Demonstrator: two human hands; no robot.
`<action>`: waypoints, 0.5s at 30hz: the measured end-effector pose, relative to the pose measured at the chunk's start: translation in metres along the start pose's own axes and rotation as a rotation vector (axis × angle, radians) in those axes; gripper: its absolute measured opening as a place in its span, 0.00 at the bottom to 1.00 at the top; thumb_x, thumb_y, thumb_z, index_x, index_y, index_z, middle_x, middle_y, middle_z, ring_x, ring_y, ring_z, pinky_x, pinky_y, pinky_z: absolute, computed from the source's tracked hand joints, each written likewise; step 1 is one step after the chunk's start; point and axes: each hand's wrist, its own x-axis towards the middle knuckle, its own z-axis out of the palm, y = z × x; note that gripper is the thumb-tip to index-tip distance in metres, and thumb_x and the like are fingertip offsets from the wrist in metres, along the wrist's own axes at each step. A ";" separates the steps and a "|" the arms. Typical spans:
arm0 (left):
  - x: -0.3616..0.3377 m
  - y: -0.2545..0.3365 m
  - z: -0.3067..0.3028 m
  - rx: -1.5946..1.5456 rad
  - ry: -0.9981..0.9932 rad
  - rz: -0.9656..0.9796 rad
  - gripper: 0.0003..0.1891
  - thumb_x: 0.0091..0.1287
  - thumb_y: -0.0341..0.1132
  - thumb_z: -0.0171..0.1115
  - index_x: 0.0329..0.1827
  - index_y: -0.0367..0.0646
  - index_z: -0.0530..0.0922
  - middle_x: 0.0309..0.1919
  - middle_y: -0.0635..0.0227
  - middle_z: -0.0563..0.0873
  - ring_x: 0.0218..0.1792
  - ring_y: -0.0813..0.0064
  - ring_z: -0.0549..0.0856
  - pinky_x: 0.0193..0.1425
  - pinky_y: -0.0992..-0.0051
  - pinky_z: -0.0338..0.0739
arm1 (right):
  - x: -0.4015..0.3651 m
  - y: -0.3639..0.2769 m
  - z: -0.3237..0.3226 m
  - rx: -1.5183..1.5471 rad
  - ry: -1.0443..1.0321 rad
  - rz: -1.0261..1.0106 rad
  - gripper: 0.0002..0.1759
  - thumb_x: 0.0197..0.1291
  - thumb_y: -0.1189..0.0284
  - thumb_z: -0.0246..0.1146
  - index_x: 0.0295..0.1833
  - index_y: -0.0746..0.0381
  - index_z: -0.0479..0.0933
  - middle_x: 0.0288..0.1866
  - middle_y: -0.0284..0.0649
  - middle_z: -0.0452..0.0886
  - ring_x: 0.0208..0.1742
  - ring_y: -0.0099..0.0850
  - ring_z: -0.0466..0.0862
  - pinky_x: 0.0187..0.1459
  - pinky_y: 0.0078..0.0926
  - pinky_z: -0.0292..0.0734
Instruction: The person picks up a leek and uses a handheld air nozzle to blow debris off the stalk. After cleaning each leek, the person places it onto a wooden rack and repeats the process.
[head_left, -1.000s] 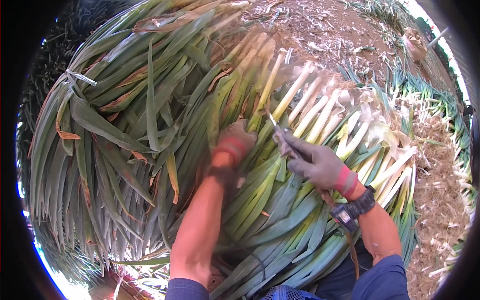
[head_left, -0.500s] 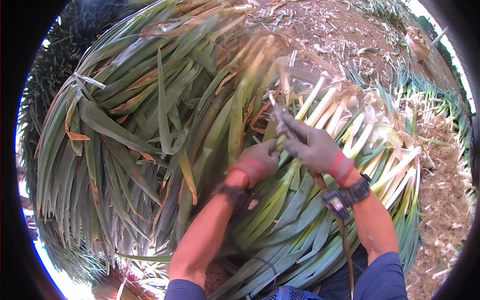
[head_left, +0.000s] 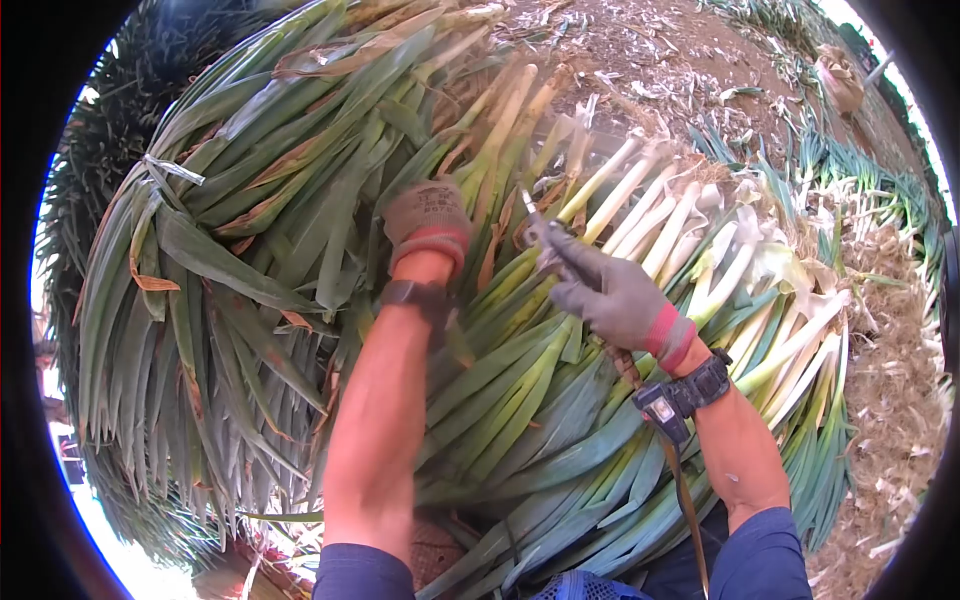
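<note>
In my gloved right hand (head_left: 620, 300) is an air blow gun (head_left: 555, 240), its metal nozzle pointing up and left and its hose (head_left: 682, 490) running down past my wrist. My gloved left hand (head_left: 430, 220) reaches into the edge of a big pile of untrimmed leeks (head_left: 270, 220) with long green and browned leaves. Its fingers are hidden beyond the back of the glove, so their grip does not show. Below and right of my right hand lies a row of leeks (head_left: 625, 215) with pale, cleaned stalks, their blue-green leaves toward my body.
Peeled skins and scraps (head_left: 640, 60) litter the brown ground at the back. A heap of dry, pale peelings (head_left: 880, 400) lies on the right, with more leeks (head_left: 850, 185) beyond. A dark watch-like device (head_left: 663, 408) is strapped at my right wrist, beside the hose.
My left hand has gone from beside my right hand up and left to the leek pile. My right hand, still gripping the air blow gun, has shifted slightly left.
</note>
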 end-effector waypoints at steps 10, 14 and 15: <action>0.005 -0.017 0.033 -0.446 -0.433 0.010 0.28 0.55 0.48 0.83 0.55 0.40 0.91 0.56 0.53 0.93 0.54 0.54 0.92 0.62 0.61 0.86 | -0.016 -0.010 0.003 -0.210 -0.028 0.034 0.38 0.73 0.70 0.66 0.87 0.54 0.66 0.75 0.38 0.84 0.69 0.25 0.82 0.72 0.25 0.73; 0.023 -0.045 0.078 -0.376 -0.530 0.272 0.28 0.55 0.45 0.85 0.55 0.37 0.91 0.51 0.53 0.94 0.49 0.55 0.92 0.58 0.63 0.85 | -0.028 0.003 0.009 -0.143 -0.020 0.043 0.37 0.73 0.74 0.65 0.86 0.61 0.66 0.78 0.37 0.81 0.72 0.23 0.79 0.74 0.23 0.69; 0.019 -0.043 0.074 -0.412 -0.511 0.236 0.27 0.56 0.44 0.84 0.55 0.37 0.91 0.50 0.54 0.94 0.48 0.57 0.92 0.58 0.64 0.85 | -0.030 0.006 0.009 -0.106 -0.007 0.048 0.37 0.73 0.75 0.65 0.86 0.62 0.66 0.79 0.37 0.80 0.73 0.23 0.78 0.75 0.23 0.68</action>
